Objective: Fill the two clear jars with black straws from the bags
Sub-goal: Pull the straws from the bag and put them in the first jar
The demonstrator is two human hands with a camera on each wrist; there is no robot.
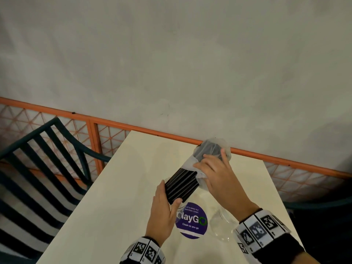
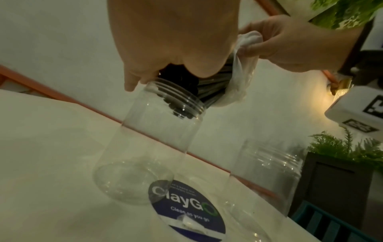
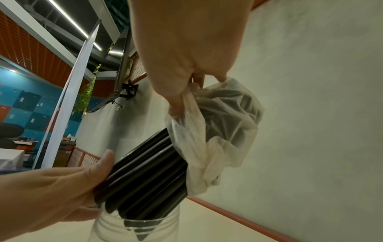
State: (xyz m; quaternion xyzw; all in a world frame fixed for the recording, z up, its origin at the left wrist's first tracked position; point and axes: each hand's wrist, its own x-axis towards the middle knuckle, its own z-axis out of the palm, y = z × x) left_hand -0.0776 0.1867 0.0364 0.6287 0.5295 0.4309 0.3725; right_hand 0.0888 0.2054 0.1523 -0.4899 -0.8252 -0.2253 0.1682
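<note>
A bundle of black straws (image 1: 181, 184) sticks halfway out of a thin clear plastic bag (image 1: 213, 147), tilted down to the left. My left hand (image 1: 168, 194) grips the bundle's bare lower end. In the left wrist view the straw tips (image 2: 180, 96) sit in the mouth of a clear jar (image 2: 159, 135) standing on the table. My right hand (image 1: 211, 159) pinches the bunched bag (image 3: 219, 131) above the straws (image 3: 149, 172). A second clear jar (image 2: 267, 176) stands beside the first, with nothing in it; it also shows faintly in the head view (image 1: 222, 225).
The cream table (image 1: 118, 197) carries a round purple sticker (image 1: 191, 223) between the jars. An orange rail (image 1: 133, 128) runs along the wall behind. Dark slatted chairs stand at the left (image 1: 38, 159) and at the right (image 1: 323, 210). A potted fern (image 2: 342, 150) is at the right.
</note>
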